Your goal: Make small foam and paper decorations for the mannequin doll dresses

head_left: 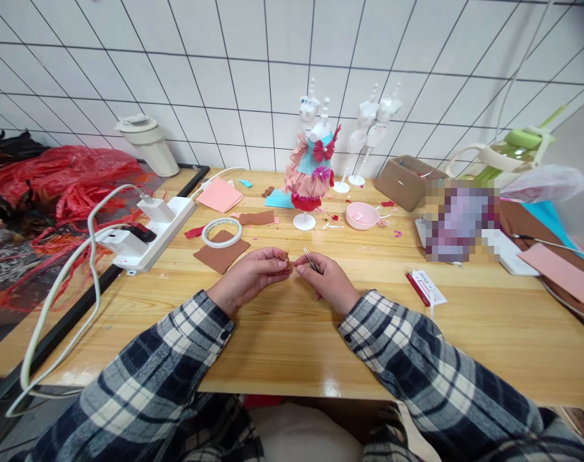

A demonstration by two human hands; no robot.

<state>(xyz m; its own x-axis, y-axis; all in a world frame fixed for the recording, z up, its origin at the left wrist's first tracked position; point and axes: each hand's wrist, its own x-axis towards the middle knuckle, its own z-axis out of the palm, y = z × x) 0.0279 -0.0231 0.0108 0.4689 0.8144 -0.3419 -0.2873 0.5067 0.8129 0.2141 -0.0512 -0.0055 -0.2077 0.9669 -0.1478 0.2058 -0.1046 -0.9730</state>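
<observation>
My left hand (260, 271) is closed, pinching a small crumpled piece of brown crepe paper (287, 260) between thumb and fingertips. Facing it, my right hand (326, 277) is closed round a slim metal tool (311, 260) that points up and away; whether it is scissors or tweezers I cannot tell. The right fingertips almost meet the paper, and contact is unclear. Just beyond my left hand lies a flat brown paper square (221, 253), with a roll of white tape (221, 233) resting over its upper edge.
Behind my hands stands a mini mannequin (316, 173) in a pink and blue paper dress, near bare white mannequins (369, 122). A pink bowl (362, 216), a cardboard box (407, 183) and a tagged packet (425, 287) are to the right. A power strip (157, 234) lies left.
</observation>
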